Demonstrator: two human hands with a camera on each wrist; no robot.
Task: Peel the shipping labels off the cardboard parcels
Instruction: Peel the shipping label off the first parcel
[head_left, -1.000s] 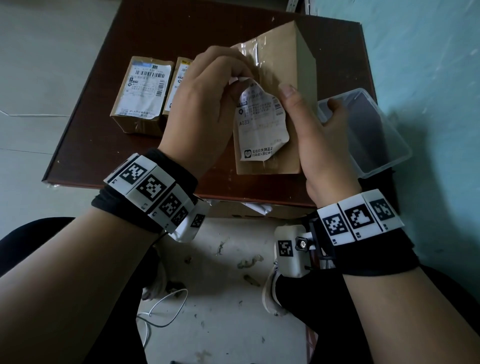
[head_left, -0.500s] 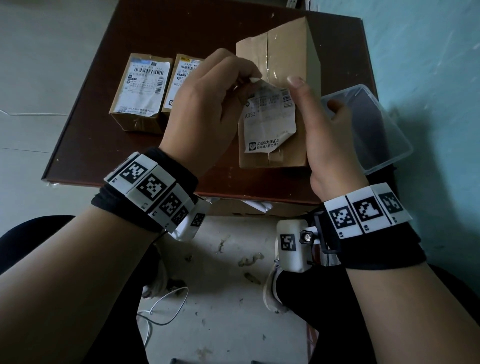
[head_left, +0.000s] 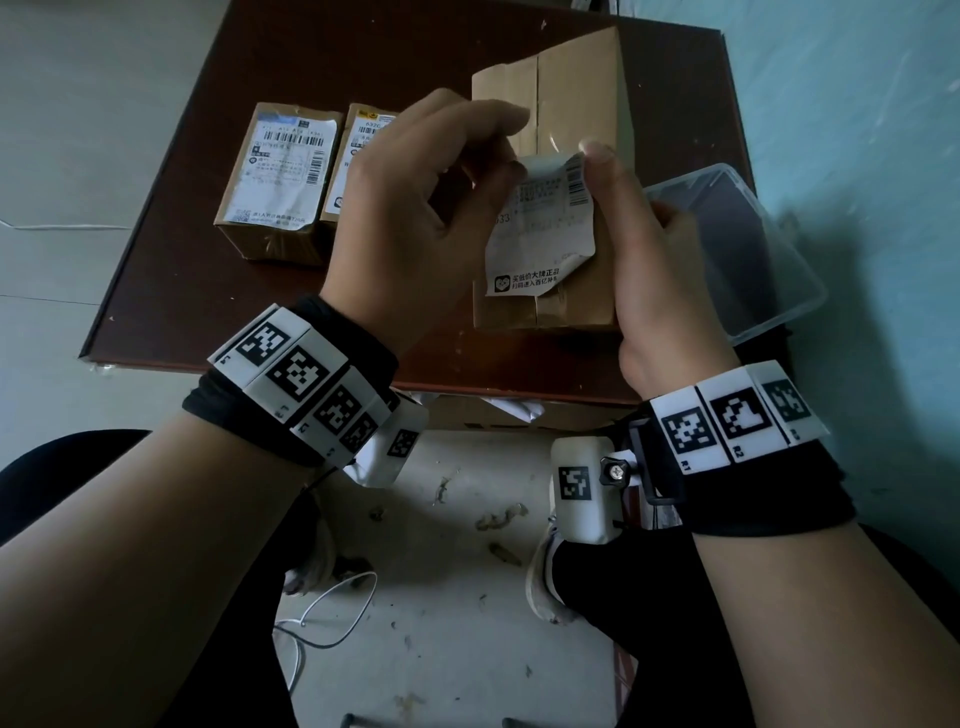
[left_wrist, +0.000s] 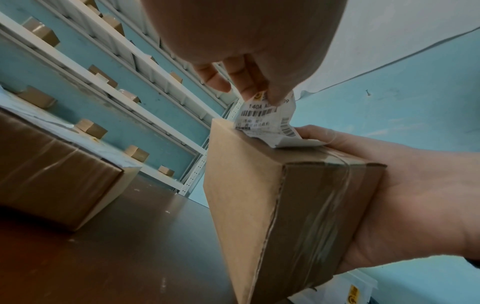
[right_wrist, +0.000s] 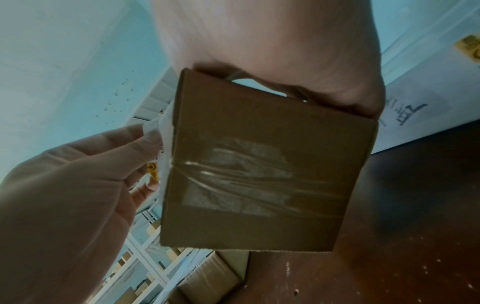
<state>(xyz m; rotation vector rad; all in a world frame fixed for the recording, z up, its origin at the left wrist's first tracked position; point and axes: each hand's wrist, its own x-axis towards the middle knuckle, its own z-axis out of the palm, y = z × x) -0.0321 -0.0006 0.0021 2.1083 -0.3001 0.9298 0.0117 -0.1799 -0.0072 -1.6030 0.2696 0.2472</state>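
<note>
Wristbands with black-and-white square markers (head_left: 291, 374) nearest the head camera, one set on each forearm, a small white camera block under each wrist. Below them: grey floor (head_left: 457, 597) with debris and a white cable (head_left: 332, 613).

Left hand (head_left: 415, 208) raised over the parcel, thumb and fingers curled, pinching the top edge of the shipping label (head_left: 540, 228); left wrist view shows the fingertips (left_wrist: 259, 90) closed on the label's upper end. Label's top part is off the cardboard, creased and curled; lower part looks attached near the box's upper face, but exactly how much sticks I cannot tell.

Right hand (head_left: 654, 270) wrapped round the right side of the cardboard parcel (head_left: 566, 93), thumb up along the label's right edge, fingers behind the box. Right wrist view: palm clamped on the box's top corner, clear tape (right_wrist: 249, 176) across the near face. Parcel is held tilted above the front-right part of the dark brown table (head_left: 260, 52), bottom end near the table's front edge; whether it touches the tabletop I cannot tell.

Clear plastic container (head_left: 743, 249) just right of the right hand, overhanging the table's right edge. Farther left on the table: two smaller labelled boxes (head_left: 280, 176) side by side, labels on, the right one partly hidden by the left hand. Beyond: blue wall, white shelving (left_wrist: 109, 61) carrying small cardboard boxes.
</note>
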